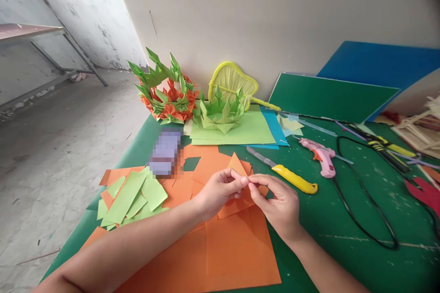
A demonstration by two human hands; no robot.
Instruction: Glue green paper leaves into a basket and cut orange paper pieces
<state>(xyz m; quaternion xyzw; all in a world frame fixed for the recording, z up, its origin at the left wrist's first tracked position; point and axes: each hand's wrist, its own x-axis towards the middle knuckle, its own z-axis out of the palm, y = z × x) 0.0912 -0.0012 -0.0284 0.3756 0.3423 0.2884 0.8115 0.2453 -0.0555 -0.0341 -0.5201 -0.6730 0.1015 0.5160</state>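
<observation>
My left hand (222, 191) and my right hand (279, 201) meet fingertip to fingertip over the orange paper. Both are closed in a pinch on a piece of orange paper (235, 163), whose pointed corner stands up behind the fingers. Much of that piece is covered by my hands, so its exact folds cannot be made out. Beneath lie larger orange sheets (240, 252). A yellow-handled utility knife (295, 179), blade out, rests just beyond my right hand. Cut green paper pieces (127, 197) are heaped left of my left forearm.
Behind stand a green-and-orange folded-paper piece (168, 96) and a green paper crown (223, 114) on green sheets (254, 132). A yellow fan-shaped frame (233, 78) leans on the wall. Right are a pink glue gun (325, 158) with its black cord, and pliers (385, 149). A blurred-out item (167, 151) lies left.
</observation>
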